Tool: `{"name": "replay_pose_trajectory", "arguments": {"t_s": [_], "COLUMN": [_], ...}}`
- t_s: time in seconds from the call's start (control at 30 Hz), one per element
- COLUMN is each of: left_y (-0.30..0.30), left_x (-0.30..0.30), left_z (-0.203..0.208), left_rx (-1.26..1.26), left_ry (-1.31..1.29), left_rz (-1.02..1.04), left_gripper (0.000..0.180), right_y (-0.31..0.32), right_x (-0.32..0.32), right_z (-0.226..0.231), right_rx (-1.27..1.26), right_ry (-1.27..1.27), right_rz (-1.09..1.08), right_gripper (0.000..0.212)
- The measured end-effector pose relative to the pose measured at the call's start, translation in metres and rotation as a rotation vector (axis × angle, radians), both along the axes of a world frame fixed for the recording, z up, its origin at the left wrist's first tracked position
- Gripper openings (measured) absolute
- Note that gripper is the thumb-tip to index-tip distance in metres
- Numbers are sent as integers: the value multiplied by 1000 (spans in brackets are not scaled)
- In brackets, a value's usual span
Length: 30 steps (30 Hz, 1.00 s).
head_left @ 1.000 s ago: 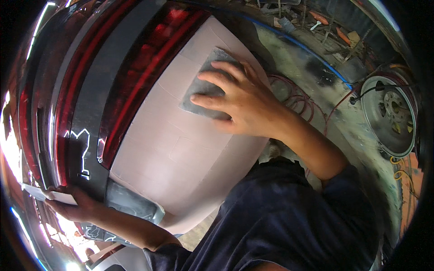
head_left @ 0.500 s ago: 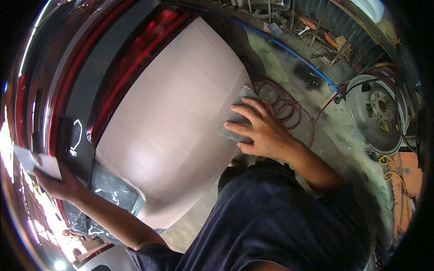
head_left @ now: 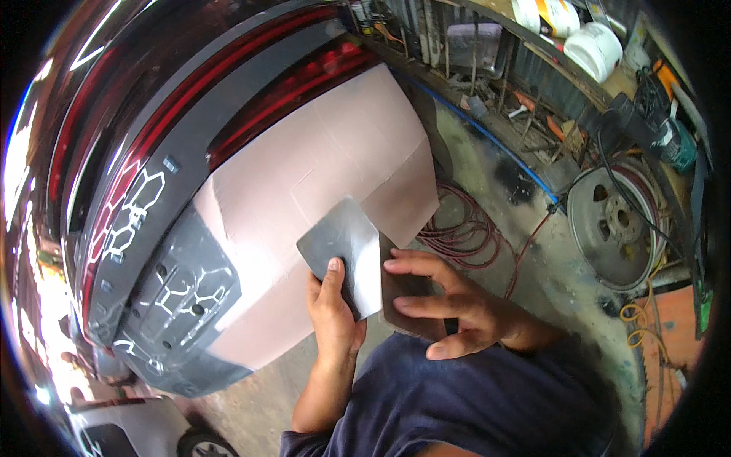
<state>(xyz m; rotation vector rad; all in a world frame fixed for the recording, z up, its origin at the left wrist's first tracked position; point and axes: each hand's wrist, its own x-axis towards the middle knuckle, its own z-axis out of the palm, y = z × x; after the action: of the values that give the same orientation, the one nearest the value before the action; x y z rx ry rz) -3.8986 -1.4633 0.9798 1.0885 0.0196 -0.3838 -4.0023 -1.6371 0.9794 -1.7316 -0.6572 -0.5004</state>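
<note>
Both hands have moved since the earlier frame: left hand comes in from the far left, right hand comes off the panel edge; they now meet in front of the body. View has swung too.

Left: thumb on the near face, clamped on a thin, flat, shiny grey rectangular sheet, held up at a tilt. Right: fingers spread but holding a dark grey-brown, flat rectangular pad, also tilted. Pad's left edge meets the sheet's right edge in view; can't tell if they touch.

Beyond the grip: curved car body panel coated in pale pink material, both pieces held in front of it. Past that, a long dark-red tail light. Right of the grip: coiled dark-red hose on the floor, then a bare grey metal wheel farther right.
</note>
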Motion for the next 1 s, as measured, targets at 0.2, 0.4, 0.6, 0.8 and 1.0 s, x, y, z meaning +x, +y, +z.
{"name": "replay_pose_trajectory", "arguments": {"t_s": [0.2,0.4,0.6,0.8,1.0], "left_y": [54,88,78,43,9], "left_x": [-56,-91,-105,-80,62], "left_z": [-14,-18,-8,-10,74], "left_rx": [-37,24,132,183,108], "left_ry": [44,-422,-675,-733,-844], "left_rz": [214,374,273,182,652], "left_gripper": [36,34,38,42,51], "right_y": [8,33,45,22,-60], "right_x": [-26,-61,-63,-48,-2], "right_z": [-24,11,37,7,-23], "right_rx": [-452,-645,-676,-687,-510], "right_ry": [312,142,19,59,160], "right_rz": [-152,-390,-343,-228,-405], "right_gripper": [58,54,60,56,54]}}
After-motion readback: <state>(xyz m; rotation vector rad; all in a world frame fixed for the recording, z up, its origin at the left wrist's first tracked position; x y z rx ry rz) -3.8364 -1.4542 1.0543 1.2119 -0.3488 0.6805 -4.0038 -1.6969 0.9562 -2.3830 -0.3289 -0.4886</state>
